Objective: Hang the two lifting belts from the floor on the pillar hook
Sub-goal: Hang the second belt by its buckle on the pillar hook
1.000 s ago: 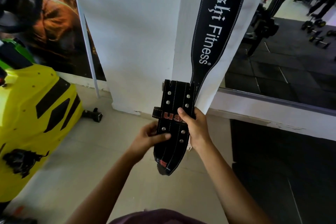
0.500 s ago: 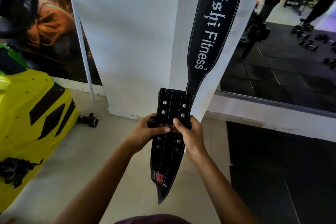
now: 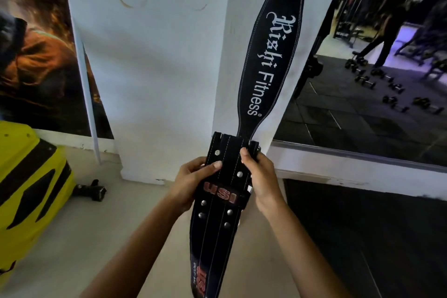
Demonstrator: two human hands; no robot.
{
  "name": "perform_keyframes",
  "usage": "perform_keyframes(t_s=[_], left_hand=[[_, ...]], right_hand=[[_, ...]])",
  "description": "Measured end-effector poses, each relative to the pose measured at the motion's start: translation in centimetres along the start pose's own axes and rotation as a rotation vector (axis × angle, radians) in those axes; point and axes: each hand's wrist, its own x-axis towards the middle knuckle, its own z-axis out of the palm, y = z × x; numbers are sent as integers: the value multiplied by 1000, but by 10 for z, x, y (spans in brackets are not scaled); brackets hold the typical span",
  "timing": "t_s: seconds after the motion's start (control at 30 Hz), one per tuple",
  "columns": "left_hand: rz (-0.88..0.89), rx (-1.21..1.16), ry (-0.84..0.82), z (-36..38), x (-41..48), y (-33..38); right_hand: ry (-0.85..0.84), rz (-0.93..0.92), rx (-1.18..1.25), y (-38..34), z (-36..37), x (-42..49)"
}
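A black belt lettered "Rishi Fitness" (image 3: pixel 268 63) hangs down the white pillar (image 3: pixel 169 68); its top and the hook are out of frame. I hold a second black belt, studded and marked "USI" (image 3: pixel 219 220), upright in front of the pillar's foot, its upper end just under the hanging belt's lower end. My left hand (image 3: pixel 192 181) grips its left edge, thumb across the front. Around its right edge, near the top, my right hand (image 3: pixel 260 176) is closed. The belt's lower end trails down between my forearms.
A yellow and black machine (image 3: pixel 29 189) stands at the left, with a small black object (image 3: pixel 90 192) on the pale floor beside it. A mirror (image 3: pixel 362 104) to the right of the pillar reflects dumbbells and a person. Dark floor mats (image 3: pixel 362 237) lie at the right.
Both hands have slid up toward the USI belt's top end, and more of the belt now hangs below them. The view has tilted up, showing more of the hanging belt.
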Motion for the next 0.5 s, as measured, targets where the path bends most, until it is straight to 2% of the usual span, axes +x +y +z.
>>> perform_keyframes(t_s=[0.17,0.23,0.37,0.43,0.5], left_hand=[[87,247,-13,4,14,27],[65,167,25,11,17,36],[-12,-22,202,30,34,47],[-2,-47,191,39,47,58],[116,-34,139,49,63,76]], right_hand=[[97,22,5,-3,19,5],[139,66,87,-6,27,7],[166,172,277,-16,36,16],[184,152,321,-29,30,26],[177,90,329,-50,20,39]])
